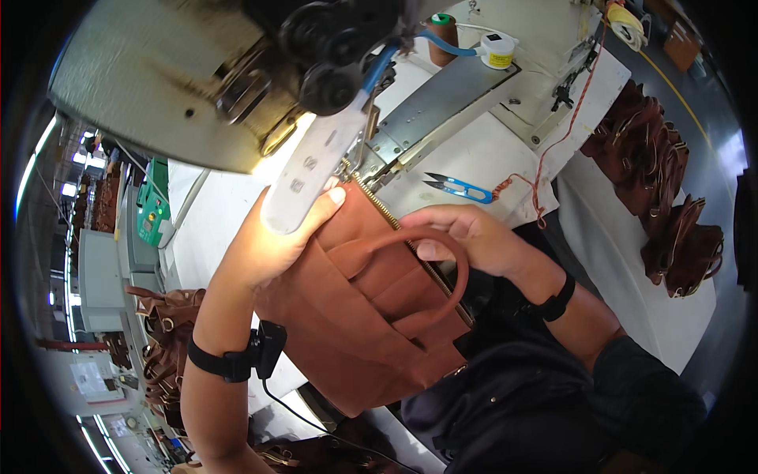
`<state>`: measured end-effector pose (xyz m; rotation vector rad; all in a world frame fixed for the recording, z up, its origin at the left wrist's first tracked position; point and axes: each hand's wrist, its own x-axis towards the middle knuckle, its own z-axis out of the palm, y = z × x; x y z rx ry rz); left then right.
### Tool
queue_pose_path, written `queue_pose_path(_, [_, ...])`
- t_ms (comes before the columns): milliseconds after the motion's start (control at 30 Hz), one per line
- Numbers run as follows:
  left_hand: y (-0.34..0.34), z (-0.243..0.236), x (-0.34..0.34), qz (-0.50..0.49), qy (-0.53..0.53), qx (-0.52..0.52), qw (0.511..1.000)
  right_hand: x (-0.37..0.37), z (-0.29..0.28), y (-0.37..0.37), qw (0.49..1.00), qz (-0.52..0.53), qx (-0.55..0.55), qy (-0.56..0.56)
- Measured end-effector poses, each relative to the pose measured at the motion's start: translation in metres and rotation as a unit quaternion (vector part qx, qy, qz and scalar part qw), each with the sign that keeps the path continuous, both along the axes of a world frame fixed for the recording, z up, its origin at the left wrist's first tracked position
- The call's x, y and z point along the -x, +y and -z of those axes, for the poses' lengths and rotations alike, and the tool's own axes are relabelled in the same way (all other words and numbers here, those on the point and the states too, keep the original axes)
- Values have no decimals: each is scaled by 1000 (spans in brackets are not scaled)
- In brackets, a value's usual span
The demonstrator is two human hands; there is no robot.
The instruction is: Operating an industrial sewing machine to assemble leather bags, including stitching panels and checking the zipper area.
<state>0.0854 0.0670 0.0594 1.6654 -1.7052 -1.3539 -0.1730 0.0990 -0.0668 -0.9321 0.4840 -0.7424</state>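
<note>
A brown leather handbag (339, 340) with a rounded handle (459, 276) lies under the sewing machine's head (174, 95). Its brass-toothed zipper (377, 204) runs from the presser foot area toward my body. My left hand (276, 237) grips the bag's far end close to the needle area, thumb on the leather. A white plastic arm (316, 162) on the machine covers part of that hand, and its other fingers are hidden. With thumb and fingers, my right hand (462, 237) pinches the zipper edge beside the handle.
Blue thread snips (459, 188) lie on the white table to the right, near a red twisted cord (570, 130). A brown thread spool (444, 39) and a small white round container (497, 51) stand behind. More brown bags (643, 150) are piled right and left.
</note>
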Motion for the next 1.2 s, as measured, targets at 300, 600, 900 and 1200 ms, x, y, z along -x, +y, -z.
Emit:
queue_pose_path(300, [3, 6, 1, -60, 78, -26, 995, -53, -27, 14, 990, 127, 58, -27])
queue_pose_path(600, [-6, 7, -8, -47, 86, -41, 994, -56, -44, 8, 983, 143, -34, -105])
queue_pose_path(900, [0, -2, 4, -45, 77, -36, 995, -56, -48, 12, 981, 145, -48, -118])
queue_pose_path(1200, [-4, 15, -3, -39, 70, -13, 997, -52, -43, 26, 979, 177, 88, 52])
